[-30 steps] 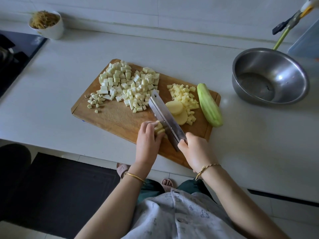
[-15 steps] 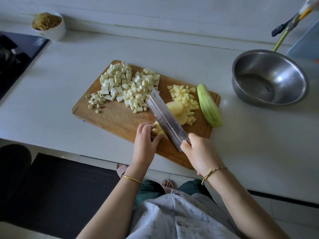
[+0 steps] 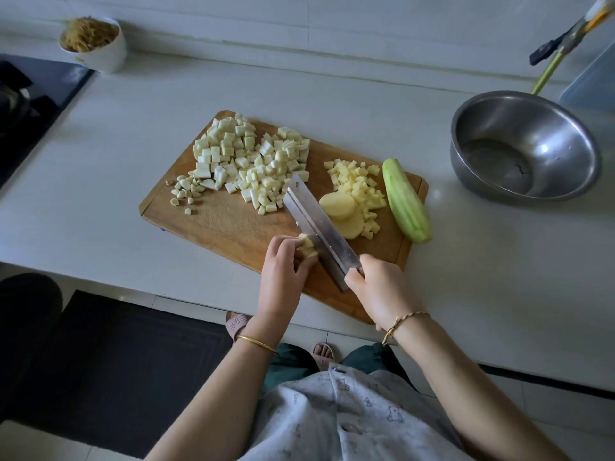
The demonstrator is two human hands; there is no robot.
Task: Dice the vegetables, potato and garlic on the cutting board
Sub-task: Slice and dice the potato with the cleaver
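Observation:
A wooden cutting board [image 3: 216,224] lies on the white counter. My left hand [image 3: 283,271] holds down a small stack of potato strips [image 3: 306,247] with curled fingers. My right hand [image 3: 376,287] grips the handle of a cleaver [image 3: 316,224], whose blade is set against the strips. Two potato slices [image 3: 342,211] lie right of the blade, beside a pile of diced potato [image 3: 361,184]. A heap of pale diced vegetable [image 3: 253,161] fills the board's far part, with chopped garlic [image 3: 186,191] at its left. A peeled green vegetable [image 3: 406,201] lies along the board's right edge.
A steel bowl [image 3: 525,144] stands on the counter at the right, with a green-handled utensil [image 3: 549,68] behind it. A white bowl of food [image 3: 93,41] sits at the far left next to a black stove [image 3: 30,104]. The counter edge runs just below the board.
The cleaver has shifted slightly left along the potato strips as my right hand chops. My left hand's fingers have drawn back a little on the strips.

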